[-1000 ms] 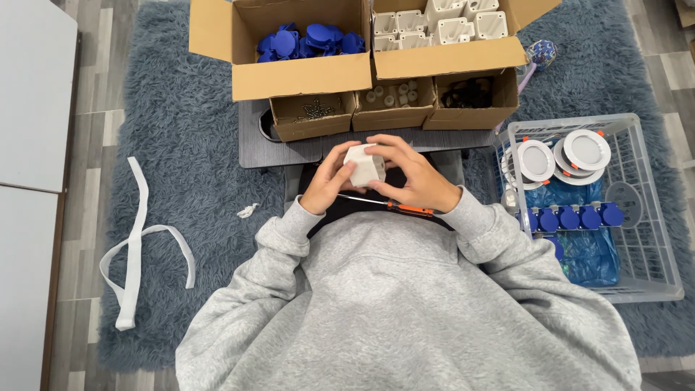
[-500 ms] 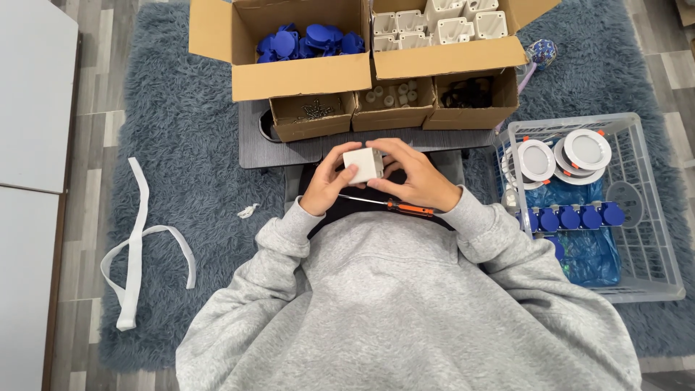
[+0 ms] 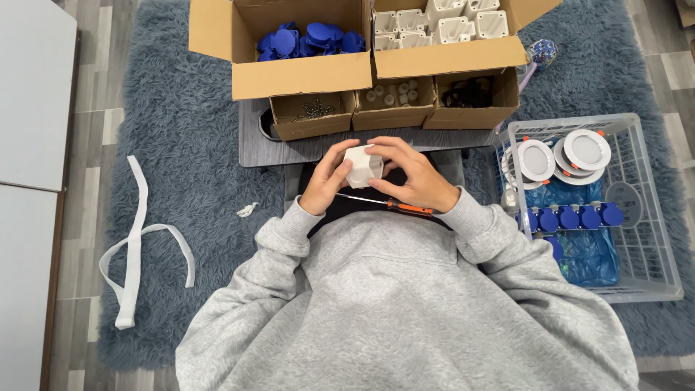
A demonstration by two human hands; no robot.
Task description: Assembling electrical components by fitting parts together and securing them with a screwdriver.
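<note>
I see a grey-blue shag rug (image 3: 181, 145) covering most of the floor, its left edge stopping short of the white panels (image 3: 29, 108) at far left. On the rug's left side lies a loose white strap (image 3: 134, 253), with open rug all around it. That's the widest free room I see.

At the far side sit two big cardboard boxes: the left box (image 3: 289, 72) with blue plastic caps (image 3: 304, 38), the right box (image 3: 449, 56) with white square housings (image 3: 434, 18). Their near flaps overhang three small cardboard trays (image 3: 394, 108), which sit side by side on a dark grey board (image 3: 253, 148). Little room between the tray fronts and the hands.

On the right is a white wire-sided crate (image 3: 651, 239), holding round white light fittings (image 3: 565, 153) and a row of blue caps (image 3: 572, 216). Its left wall sits close to the right sleeve.

Left hand (image 3: 326, 181) and right hand (image 3: 413, 177) are both closed around one small white housing (image 3: 363, 165), held at centre just near of the board's edge, fingers wrapped on its sides and top. An orange-handled screwdriver (image 3: 394, 205) lies across the lap directly under the hands, not gripped. A small white scrap (image 3: 247, 210) rests on the rug just left of the left wrist.
</note>
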